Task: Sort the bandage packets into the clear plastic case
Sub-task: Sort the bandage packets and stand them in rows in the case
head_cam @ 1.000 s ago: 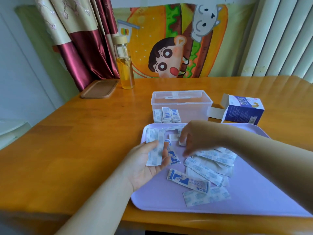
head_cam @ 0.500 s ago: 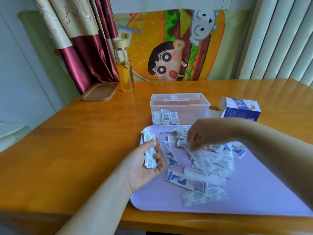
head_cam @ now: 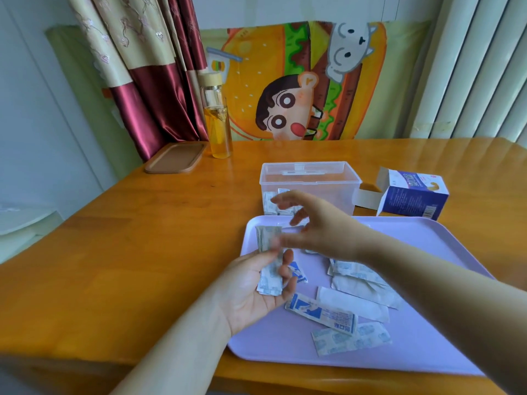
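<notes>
Bandage packets (head_cam: 322, 313), head view: scattered loose over the near and middle part of the lilac tray (head_cam: 427, 280), partly overlapping, partly printed side up. Also gathered as a small stack (head_cam: 269, 260) in the left hand (head_cam: 248, 295), held palm up over the tray's left edge and gripped round the lower half by curled thumb and fingertips. Also stood on end in a short row (head_cam: 269, 205) against the near wall of the clear plastic case (head_cam: 328, 192), just beyond the tray on the wooden table (head_cam: 128, 252).

Right hand (head_cam: 325, 226): raised above the far left of the tray, between stack and case, with fingers spread leftward. Heavily motion-blurred; impossible to tell whether pinching a packet or carrying nothing.

Handling, as judged: very light, thin, flat and flexible; paper wrappers, probably smooth enough to slide over one another. Not fragile, but easy to crease or fan out.

- Pinch across the short width near mid-length, thumb on one face, fingers on the other.
- Lift a flat-lying packet by an edge or corner first.
- Square the stack and grip both long edges before lowering into the case beside the row.

Elsewhere: opened blue cardboard box (head_cam: 413, 198) just right of the case; bottle (head_cam: 216, 126) and brown lid (head_cam: 175, 158) at the far left of the table.
</notes>
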A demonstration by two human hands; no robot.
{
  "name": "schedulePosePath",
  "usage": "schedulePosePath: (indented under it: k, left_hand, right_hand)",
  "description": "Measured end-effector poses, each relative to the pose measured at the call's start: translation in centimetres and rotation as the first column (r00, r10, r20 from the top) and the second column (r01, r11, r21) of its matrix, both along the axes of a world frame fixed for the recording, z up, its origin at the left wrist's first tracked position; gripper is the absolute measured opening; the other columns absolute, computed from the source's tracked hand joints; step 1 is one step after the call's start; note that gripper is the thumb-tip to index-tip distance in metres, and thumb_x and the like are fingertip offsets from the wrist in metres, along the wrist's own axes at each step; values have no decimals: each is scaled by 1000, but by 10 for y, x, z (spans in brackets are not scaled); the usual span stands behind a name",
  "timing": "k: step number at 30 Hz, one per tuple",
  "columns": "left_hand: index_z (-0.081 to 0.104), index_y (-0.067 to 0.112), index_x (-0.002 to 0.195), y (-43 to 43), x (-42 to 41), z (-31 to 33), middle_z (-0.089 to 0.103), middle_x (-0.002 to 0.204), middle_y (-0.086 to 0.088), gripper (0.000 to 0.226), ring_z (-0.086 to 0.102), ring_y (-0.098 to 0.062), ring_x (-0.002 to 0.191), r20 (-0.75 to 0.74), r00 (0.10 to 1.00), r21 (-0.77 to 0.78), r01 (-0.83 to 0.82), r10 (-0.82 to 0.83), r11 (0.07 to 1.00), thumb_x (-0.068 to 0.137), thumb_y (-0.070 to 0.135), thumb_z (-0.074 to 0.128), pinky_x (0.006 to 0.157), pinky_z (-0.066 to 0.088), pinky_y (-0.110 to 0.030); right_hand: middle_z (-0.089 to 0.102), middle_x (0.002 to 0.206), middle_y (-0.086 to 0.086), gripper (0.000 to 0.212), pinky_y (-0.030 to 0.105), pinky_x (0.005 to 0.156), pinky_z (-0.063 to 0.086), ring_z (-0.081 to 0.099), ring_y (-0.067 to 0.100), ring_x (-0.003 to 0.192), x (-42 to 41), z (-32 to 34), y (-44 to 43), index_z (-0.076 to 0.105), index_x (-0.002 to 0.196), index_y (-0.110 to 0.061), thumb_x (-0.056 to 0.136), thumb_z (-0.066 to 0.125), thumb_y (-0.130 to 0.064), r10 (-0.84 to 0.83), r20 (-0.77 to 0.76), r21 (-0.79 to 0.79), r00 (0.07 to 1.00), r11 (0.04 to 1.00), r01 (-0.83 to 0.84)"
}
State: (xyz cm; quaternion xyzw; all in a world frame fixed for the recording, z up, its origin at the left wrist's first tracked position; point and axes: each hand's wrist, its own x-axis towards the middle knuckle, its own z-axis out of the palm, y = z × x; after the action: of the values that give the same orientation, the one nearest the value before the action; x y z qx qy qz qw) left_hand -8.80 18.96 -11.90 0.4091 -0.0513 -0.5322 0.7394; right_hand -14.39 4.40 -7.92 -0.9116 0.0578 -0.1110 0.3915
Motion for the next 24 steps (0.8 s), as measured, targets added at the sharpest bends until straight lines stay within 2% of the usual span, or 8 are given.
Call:
schedulePosePath:
  k: [3, 5, 9, 13, 16, 19, 22, 24]
  left_hand:
    - [62, 8, 109, 1, 1, 2, 61, 79, -8, 28, 60, -16, 66, 43, 999, 5, 1, -1, 1000, 81, 14, 58, 59, 54, -30]
    - [62, 9, 113, 1, -1, 3, 61, 94, -13, 28, 61, -22, 82, 147, 989, 29, 30, -34, 999, 87, 15, 54, 63, 52, -32]
    - [64, 12, 113, 4, -3, 3, 65, 98, -13, 26, 65, -21, 82, 246, 967, 46, 51, -61, 998, 93, 12, 48, 65, 51, -31]
    - [65, 13, 110, 8, -4, 6, 65, 96, -13, 24, 63, -21, 81, 311, 948, 48, 64, -76, 997, 92, 11, 50, 66, 48, -32]
    - [68, 14, 99, 10, -3, 7, 60, 77, -6, 19, 57, -16, 67, 322, 946, 72, 14, -36, 997, 93, 10, 50, 55, 49, -28]
    - [62, 13, 101, 15, 0, 7, 53, 65, 1, 15, 44, -8, 51, 299, 953, 88, 25, -50, 996, 92, 10, 51, 44, 40, -18]
    - [60, 11, 101, 19, 4, 7, 49, 65, 1, 15, 38, -7, 49, 311, 943, 80, 101, -121, 992, 89, 15, 53, 44, 35, -16]
    - [58, 12, 98, 21, 5, 8, 49, 65, 2, 18, 38, -7, 50, 332, 930, 75, 144, -161, 987, 82, 20, 57, 45, 35, -16]
  right_hand:
    - [5, 151, -16, 122, 22, 101, 35, 34, 10, 131, -12, 3, 13, -1, 147, -42, 60, 85, -41, 159, -233, -238, 959, 947, -215]
    - [-9, 154, -14, 127, 30, 102, 37, 38, 18, 131, -15, -4, 24, -14, 144, -45, 60, 82, -50, 148, -272, -453, 951, 852, -262]
    - [23, 141, -7, 111, 22, 83, 36, 44, 15, 109, -8, -12, 25, 0, 148, -35, 69, 78, -45, 132, -196, -501, 972, 838, -215]
    - [23, 132, -7, 107, 19, 77, 35, 39, 8, 92, -8, -8, 26, 8, 146, -35, 67, 79, -42, 177, -171, -504, 969, 830, -240]
    - [27, 124, -11, 107, 20, 80, 45, 51, 5, 88, -7, 0, 24, 14, 145, -38, 64, 83, -39, 196, -157, -315, 968, 919, -237]
    - [47, 114, -8, 77, 24, 78, 49, 54, 1, 76, 1, 10, 9, 35, 138, -35, 73, 78, -32, 88, -107, -26, 990, 995, -91]
    - [59, 93, 3, 46, 23, 63, 49, 59, 11, 68, 7, 8, 0, 51, 129, -20, 86, 66, -13, 112, -141, 284, 984, 956, -68]
    - [54, 73, 6, 36, 16, 55, 47, 58, 12, 58, 8, 4, 1, 55, 123, -9, 88, 60, -2, 145, -144, 475, 979, 878, -60]
